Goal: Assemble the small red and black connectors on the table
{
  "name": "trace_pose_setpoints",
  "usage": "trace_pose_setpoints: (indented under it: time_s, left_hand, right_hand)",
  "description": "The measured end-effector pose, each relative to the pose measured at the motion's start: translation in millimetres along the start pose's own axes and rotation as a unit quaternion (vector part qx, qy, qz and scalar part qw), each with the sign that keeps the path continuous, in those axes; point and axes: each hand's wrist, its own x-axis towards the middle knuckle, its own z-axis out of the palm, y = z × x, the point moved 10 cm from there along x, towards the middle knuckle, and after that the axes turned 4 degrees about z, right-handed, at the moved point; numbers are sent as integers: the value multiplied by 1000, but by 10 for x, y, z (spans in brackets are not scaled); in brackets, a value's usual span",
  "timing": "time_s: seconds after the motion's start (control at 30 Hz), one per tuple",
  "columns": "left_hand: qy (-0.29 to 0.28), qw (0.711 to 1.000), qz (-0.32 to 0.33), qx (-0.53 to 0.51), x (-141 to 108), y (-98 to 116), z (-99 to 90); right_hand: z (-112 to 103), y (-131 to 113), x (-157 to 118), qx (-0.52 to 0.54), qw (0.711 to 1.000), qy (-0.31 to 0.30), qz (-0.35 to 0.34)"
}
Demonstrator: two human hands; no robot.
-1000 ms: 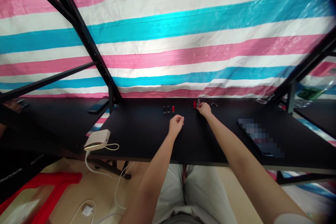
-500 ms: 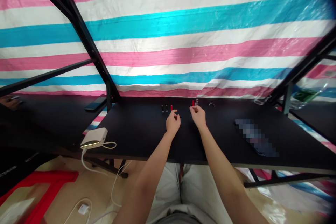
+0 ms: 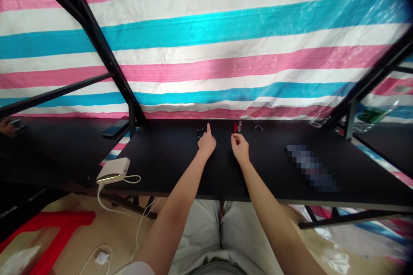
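Note:
My left hand (image 3: pixel 207 141) is over the black table with its index finger stretched forward and the other fingers curled. Two small dark cylinders (image 3: pixel 198 133) stand just left of that finger, one partly covered by the hand. My right hand (image 3: pixel 240 146) has thumb and index finger pinched together; whatever they hold, if anything, is too small to make out. Right beyond its fingertips are a small red cylinder (image 3: pixel 235 127) and a clear or silvery one (image 3: pixel 239 126). Several tiny dark-and-silver pieces (image 3: pixel 258 127) lie farther right.
A white box-shaped device (image 3: pixel 114 168) with cables sits at the table's left edge. To the right lies a blurred dark flat object (image 3: pixel 311 167). Black metal posts (image 3: pixel 129 90) flank the table (image 3: pixel 174 167), before a striped sheet (image 3: pixel 206 60). Another person's hand (image 3: pixel 8 126) shows far left.
My left index finger has straightened forward, and the red piece that stood at its tip is out of sight. My right hand has drawn back slightly from the red and clear cylinders.

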Motion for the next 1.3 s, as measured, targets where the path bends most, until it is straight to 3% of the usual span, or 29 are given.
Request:
trace_pose_setpoints:
  time_s: [0.13, 0.2, 0.27, 0.47, 0.63, 0.73, 0.97, 1.3]
  left_hand:
    - [60, 996, -2, -72, 100, -81, -50]
    - [86, 985, -1, -152, 129, -126, -70]
    - [74, 963, -4, -259, 131, -152, -13]
    - [-14, 835, -54, -547, -53, -118, 312]
    - [-14, 751, -53, -658, -190, -85, 389]
    - [-20, 723, -35, -690, -254, -35, 357]
    - [-16, 718, -41, -695, -349, -14, 311]
    - [-4, 752, -45, -658, -352, -48, 327]
  right_hand:
    - [54, -56, -34, -17, 1000, -21, -15]
    - [73, -50, -35, -22, 999, -30, -15]
    - [107, -38, -34, -29, 998, -43, -18]
    - [257, -181, -102, -48, 990, -102, -82]
    - [269, -341, -173, -41, 986, -121, -107]
    - [261, -402, -203, -31, 985, -124, -114]
    - [274, -423, -243, 4, 985, -141, -95]
    - [314, -294, -206, -4, 988, -149, -46]
